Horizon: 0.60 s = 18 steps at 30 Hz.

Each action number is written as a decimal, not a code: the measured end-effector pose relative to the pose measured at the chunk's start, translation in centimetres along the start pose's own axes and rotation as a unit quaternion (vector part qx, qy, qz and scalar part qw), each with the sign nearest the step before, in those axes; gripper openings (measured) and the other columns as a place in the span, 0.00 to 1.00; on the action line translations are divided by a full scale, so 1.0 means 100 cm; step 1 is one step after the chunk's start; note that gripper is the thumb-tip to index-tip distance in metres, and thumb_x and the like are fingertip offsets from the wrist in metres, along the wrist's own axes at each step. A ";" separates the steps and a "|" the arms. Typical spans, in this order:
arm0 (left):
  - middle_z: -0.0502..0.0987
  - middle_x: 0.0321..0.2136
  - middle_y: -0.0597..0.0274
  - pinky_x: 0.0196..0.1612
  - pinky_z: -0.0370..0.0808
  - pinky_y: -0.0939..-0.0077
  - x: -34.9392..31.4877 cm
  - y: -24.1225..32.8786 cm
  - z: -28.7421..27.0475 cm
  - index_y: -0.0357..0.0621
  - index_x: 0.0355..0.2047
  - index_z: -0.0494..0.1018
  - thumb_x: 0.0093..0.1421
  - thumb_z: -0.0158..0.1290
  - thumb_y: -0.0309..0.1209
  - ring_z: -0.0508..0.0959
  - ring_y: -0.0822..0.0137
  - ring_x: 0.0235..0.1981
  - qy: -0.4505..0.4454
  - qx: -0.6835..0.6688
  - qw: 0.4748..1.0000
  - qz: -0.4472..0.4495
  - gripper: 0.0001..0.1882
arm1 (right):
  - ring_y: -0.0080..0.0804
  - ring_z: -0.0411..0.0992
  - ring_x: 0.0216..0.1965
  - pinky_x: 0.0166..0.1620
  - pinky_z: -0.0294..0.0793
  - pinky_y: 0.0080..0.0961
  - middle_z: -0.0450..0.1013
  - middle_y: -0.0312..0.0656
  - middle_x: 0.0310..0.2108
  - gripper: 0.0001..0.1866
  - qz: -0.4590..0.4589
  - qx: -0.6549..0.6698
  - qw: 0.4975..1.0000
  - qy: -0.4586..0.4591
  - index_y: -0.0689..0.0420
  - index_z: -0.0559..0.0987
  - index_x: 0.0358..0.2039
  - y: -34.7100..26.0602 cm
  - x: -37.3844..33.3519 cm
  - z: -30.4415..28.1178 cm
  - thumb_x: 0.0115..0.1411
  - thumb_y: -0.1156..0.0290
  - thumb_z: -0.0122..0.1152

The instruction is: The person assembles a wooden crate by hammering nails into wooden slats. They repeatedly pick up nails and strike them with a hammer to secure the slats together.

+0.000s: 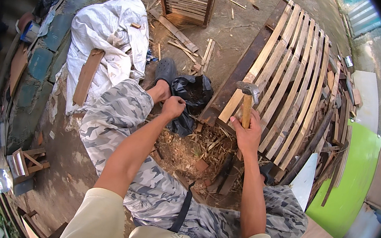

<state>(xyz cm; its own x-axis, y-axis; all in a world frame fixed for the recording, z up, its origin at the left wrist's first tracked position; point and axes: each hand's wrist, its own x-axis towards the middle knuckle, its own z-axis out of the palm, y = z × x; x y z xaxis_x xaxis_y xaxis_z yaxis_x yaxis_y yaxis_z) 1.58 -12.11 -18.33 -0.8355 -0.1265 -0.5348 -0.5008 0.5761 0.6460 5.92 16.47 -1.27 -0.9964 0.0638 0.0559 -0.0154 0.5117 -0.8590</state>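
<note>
My right hand (249, 134) is wrapped round the wooden handle of a claw hammer (246, 109), its metal head raised over the near end of a slatted wooden frame (277, 79). Light, narrow slats run lengthwise along this frame, over a dark wooden side beam. My left hand (174, 107) is closed, with the fingertips pressed together beside a black plastic bag (192, 93). Whatever may be inside those fingers is too small or hidden to make out. The bag lies crumpled and open-mouthed next to my dark clog (165, 70).
A smaller slatted wooden piece (187, 1) stands at the far side. White sheeting (111, 30) with a brown board (88, 77) on it lies to the left. Wood shavings (180, 150) cover the ground between my legs. Scrap wood and a green panel (350, 179) are on the right.
</note>
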 end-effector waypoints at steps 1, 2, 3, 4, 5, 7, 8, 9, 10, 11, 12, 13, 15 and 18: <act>0.85 0.38 0.50 0.49 0.78 0.60 -0.004 0.007 0.010 0.47 0.41 0.84 0.59 0.58 0.35 0.83 0.50 0.42 0.009 0.016 1.000 -0.006 0.12 | 0.48 0.69 0.59 0.71 0.56 0.44 0.74 0.50 0.54 0.12 0.005 -0.003 1.000 0.005 0.64 0.77 0.29 0.004 -0.001 -0.001 0.53 0.73 0.74; 0.85 0.38 0.50 0.49 0.78 0.59 -0.008 0.014 0.019 0.47 0.40 0.84 0.59 0.58 0.35 0.83 0.49 0.43 0.019 0.032 0.999 -0.012 0.12 | 0.48 0.69 0.60 0.71 0.56 0.44 0.74 0.50 0.54 0.13 0.009 -0.005 1.000 0.011 0.65 0.77 0.30 0.007 -0.001 -0.003 0.53 0.73 0.74; 0.84 0.39 0.50 0.50 0.78 0.57 -0.010 0.017 0.024 0.47 0.39 0.84 0.60 0.58 0.36 0.83 0.48 0.44 0.033 0.048 0.998 -0.020 0.11 | 0.47 0.69 0.60 0.71 0.56 0.45 0.74 0.50 0.54 0.13 0.011 -0.005 1.000 0.012 0.65 0.77 0.30 0.006 -0.002 -0.002 0.53 0.73 0.74; 0.84 0.41 0.49 0.49 0.78 0.54 -0.008 0.017 0.028 0.48 0.39 0.84 0.60 0.57 0.36 0.82 0.46 0.44 0.038 0.054 0.998 -0.013 0.10 | 0.47 0.69 0.60 0.70 0.56 0.45 0.74 0.50 0.54 0.13 0.016 -0.008 1.000 0.014 0.65 0.77 0.30 0.006 -0.002 -0.003 0.54 0.73 0.74; 0.84 0.40 0.48 0.49 0.78 0.54 -0.004 0.019 0.030 0.47 0.40 0.84 0.60 0.58 0.36 0.83 0.47 0.44 0.026 0.081 0.996 0.021 0.11 | 0.47 0.69 0.60 0.70 0.56 0.45 0.74 0.49 0.54 0.13 0.021 -0.012 1.000 0.016 0.66 0.77 0.30 0.005 -0.002 -0.003 0.54 0.73 0.74; 0.84 0.38 0.47 0.49 0.78 0.55 0.007 0.019 0.037 0.46 0.42 0.84 0.59 0.59 0.37 0.83 0.48 0.43 0.004 0.133 0.987 0.089 0.13 | 0.42 0.70 0.57 0.64 0.61 0.39 0.74 0.46 0.55 0.13 0.022 -0.040 0.999 0.016 0.65 0.76 0.30 0.008 -0.004 -0.004 0.55 0.73 0.73; 0.84 0.39 0.46 0.49 0.78 0.54 0.010 0.019 0.043 0.46 0.42 0.83 0.59 0.58 0.36 0.83 0.47 0.43 -0.017 0.164 0.982 0.092 0.13 | 0.37 0.70 0.53 0.58 0.65 0.33 0.74 0.43 0.56 0.13 0.019 -0.063 0.998 0.016 0.64 0.75 0.30 0.011 -0.006 -0.005 0.56 0.74 0.73; 0.83 0.40 0.46 0.49 0.78 0.54 0.015 0.013 0.051 0.46 0.43 0.83 0.59 0.58 0.34 0.83 0.46 0.44 -0.037 0.194 0.976 0.093 0.13 | 0.36 0.70 0.54 0.57 0.66 0.32 0.75 0.42 0.56 0.13 0.016 -0.063 0.998 0.013 0.64 0.74 0.29 0.009 -0.005 -0.005 0.56 0.74 0.72; 0.83 0.40 0.45 0.50 0.78 0.53 0.024 0.007 0.059 0.47 0.43 0.83 0.59 0.57 0.33 0.82 0.46 0.44 -0.053 0.222 0.969 0.096 0.13 | 0.35 0.70 0.55 0.56 0.67 0.31 0.75 0.41 0.56 0.13 0.011 -0.062 0.998 0.009 0.63 0.73 0.28 0.007 -0.003 -0.005 0.56 0.74 0.72; 0.83 0.41 0.45 0.50 0.78 0.53 0.033 -0.001 0.066 0.47 0.44 0.83 0.59 0.56 0.31 0.82 0.45 0.44 -0.030 0.229 0.967 0.104 0.13 | 0.34 0.70 0.56 0.55 0.68 0.30 0.75 0.40 0.56 0.13 0.009 -0.060 0.998 0.005 0.63 0.73 0.27 0.004 -0.004 -0.004 0.56 0.74 0.72; 0.82 0.42 0.45 0.50 0.78 0.52 0.043 -0.016 0.074 0.47 0.45 0.83 0.59 0.55 0.30 0.82 0.44 0.45 -0.008 0.234 0.966 0.108 0.14 | 0.35 0.69 0.57 0.56 0.67 0.31 0.76 0.40 0.56 0.14 -0.016 -0.062 0.998 -0.001 0.62 0.72 0.27 0.002 -0.003 -0.002 0.56 0.74 0.72; 0.82 0.43 0.44 0.51 0.78 0.52 0.047 -0.021 0.080 0.48 0.45 0.83 0.59 0.54 0.28 0.82 0.44 0.45 0.007 0.241 0.963 0.118 0.15 | 0.36 0.69 0.59 0.57 0.67 0.32 0.76 0.40 0.55 0.14 -0.034 -0.067 0.997 -0.001 0.62 0.72 0.26 0.002 -0.005 -0.005 0.56 0.74 0.72; 0.80 0.46 0.47 0.52 0.76 0.52 0.054 -0.030 0.083 0.47 0.46 0.82 0.58 0.53 0.24 0.80 0.44 0.48 0.036 0.178 0.978 0.103 0.16 | 0.44 0.70 0.60 0.64 0.61 0.45 0.77 0.45 0.54 0.14 -0.020 -0.058 0.998 -0.003 0.62 0.72 0.26 -0.001 -0.005 -0.004 0.55 0.75 0.72; 0.78 0.47 0.50 0.53 0.76 0.53 0.058 -0.035 0.078 0.46 0.44 0.82 0.58 0.55 0.27 0.79 0.45 0.48 0.022 0.160 0.979 0.122 0.14 | 0.48 0.70 0.60 0.66 0.60 0.50 0.77 0.48 0.54 0.14 -0.007 -0.055 0.998 0.008 0.62 0.72 0.25 -0.002 -0.006 -0.006 0.54 0.75 0.72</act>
<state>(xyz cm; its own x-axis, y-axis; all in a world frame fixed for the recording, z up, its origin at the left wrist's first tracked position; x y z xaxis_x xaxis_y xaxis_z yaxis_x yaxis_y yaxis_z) 0.28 -8.57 -27.89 -0.9341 0.0155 -0.3568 -0.1945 0.8159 0.5446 6.60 16.84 -0.88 -0.9946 0.0701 0.0761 -0.0184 0.6038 -0.7970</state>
